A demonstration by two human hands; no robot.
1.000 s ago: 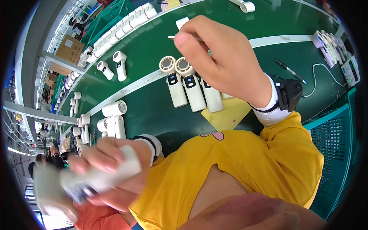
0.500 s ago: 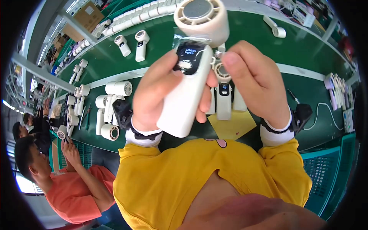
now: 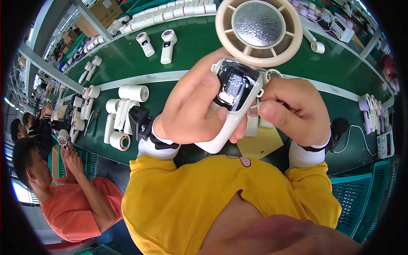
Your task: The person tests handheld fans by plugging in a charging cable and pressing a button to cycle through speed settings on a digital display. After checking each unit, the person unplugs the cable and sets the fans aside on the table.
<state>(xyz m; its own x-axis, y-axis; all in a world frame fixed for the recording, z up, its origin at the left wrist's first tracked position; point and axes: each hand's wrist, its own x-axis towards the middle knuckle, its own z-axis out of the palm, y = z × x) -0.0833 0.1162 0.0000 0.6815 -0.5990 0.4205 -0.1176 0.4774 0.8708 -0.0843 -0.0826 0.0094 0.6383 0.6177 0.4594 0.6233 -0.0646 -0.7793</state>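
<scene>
My left hand (image 3: 191,102) is wrapped round the handle of a white handheld fan (image 3: 221,129). The fan's round cream head, with a silver dimpled disc (image 3: 258,23) and spokes, faces up. A glossy black display panel (image 3: 236,87) with a pale button lies under my left thumb, and clear film seems to cover it. My right hand (image 3: 297,108) is closed in a pinch beside the fan's small side loop (image 3: 260,92). A small metallic piece (image 3: 253,110) shows at its fingertips; its kind is unclear. Behind the hands, other white fans are partly hidden.
White fans (image 3: 125,112) lie grouped left on the green table (image 3: 191,46), with two more (image 3: 168,46) farther back. A yellow paper (image 3: 265,144) lies near me. Right are a white cable (image 3: 357,127) and a small meter (image 3: 385,144). A co-worker (image 3: 80,199) sits left, handling a fan.
The fan has tilted and turned so its disc faces me more. Both hands have shifted, the right one lower, from the head's base to beside the handle. The lit display text is no longer readable.
</scene>
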